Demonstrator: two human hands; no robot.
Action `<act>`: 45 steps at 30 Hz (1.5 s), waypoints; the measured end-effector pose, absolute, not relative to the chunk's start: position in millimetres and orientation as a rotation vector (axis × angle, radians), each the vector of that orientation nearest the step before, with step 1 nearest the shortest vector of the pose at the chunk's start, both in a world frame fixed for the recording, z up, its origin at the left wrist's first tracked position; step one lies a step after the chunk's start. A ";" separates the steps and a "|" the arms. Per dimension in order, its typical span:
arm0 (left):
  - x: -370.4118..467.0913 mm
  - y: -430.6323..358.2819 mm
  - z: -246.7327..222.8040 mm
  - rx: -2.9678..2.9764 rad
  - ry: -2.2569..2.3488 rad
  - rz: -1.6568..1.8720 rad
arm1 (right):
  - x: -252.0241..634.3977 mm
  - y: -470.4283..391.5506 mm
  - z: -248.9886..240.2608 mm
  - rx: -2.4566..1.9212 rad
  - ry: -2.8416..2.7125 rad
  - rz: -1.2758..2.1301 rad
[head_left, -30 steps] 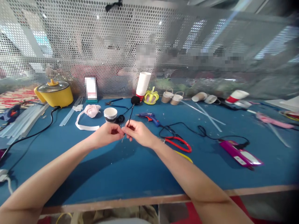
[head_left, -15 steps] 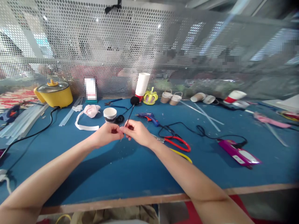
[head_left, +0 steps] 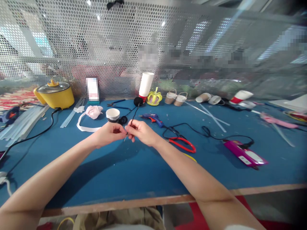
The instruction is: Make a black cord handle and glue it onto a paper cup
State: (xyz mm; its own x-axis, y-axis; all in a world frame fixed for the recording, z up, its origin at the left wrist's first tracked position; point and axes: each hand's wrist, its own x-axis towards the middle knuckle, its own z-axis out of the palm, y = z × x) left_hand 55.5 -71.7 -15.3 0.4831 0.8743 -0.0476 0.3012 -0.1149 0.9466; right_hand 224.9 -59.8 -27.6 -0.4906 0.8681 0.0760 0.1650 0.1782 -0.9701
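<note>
In the head view, a white cup [head_left: 112, 114] with a dark band stands upright on the blue table [head_left: 153, 179]. Nearer the person than the cup and a little to its right, the two hands almost meet above the tabletop. The left hand [head_left: 107, 133] is closed to a pinch, thumb against fingers, on the lower part of a black strand [head_left: 134, 115]. The right hand [head_left: 142, 131] is pinched too, thumb and forefinger together on the same strand, its other fingers curled. To the right of the cup, the strand slants up and away from the fingertips toward a black ball [head_left: 138, 101]; a thin pale tip [head_left: 125, 138] pokes out below the hands. Just right of the cup lies a black coil [head_left: 123, 120]. Near the cup on its left is a pale pink fabric flower [head_left: 94, 112] with a white ribbon [head_left: 90, 129] curving toward the person; farther left stands a yellow pot [head_left: 59, 97]. Behind the cup and to its right leans a stack of paper cups [head_left: 146, 83]. Right of the cup, past the strand, lies a blue glue gun [head_left: 153, 118], and well apart on that side, a purple power strip [head_left: 246, 154]
</note>
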 end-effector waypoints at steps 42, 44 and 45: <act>57.0 -74.2 -12.7 1.775 1.039 0.658 | 221.1 -63.0 -30.4 -1.033 -1.841 1.255; 57.2 -73.7 -13.5 1.775 1.033 0.667 | 220.5 -63.5 -30.2 -1.049 -1.842 1.225; 57.2 -73.5 -13.7 1.768 1.033 0.673 | 220.3 -63.8 -30.0 -1.058 -1.842 1.206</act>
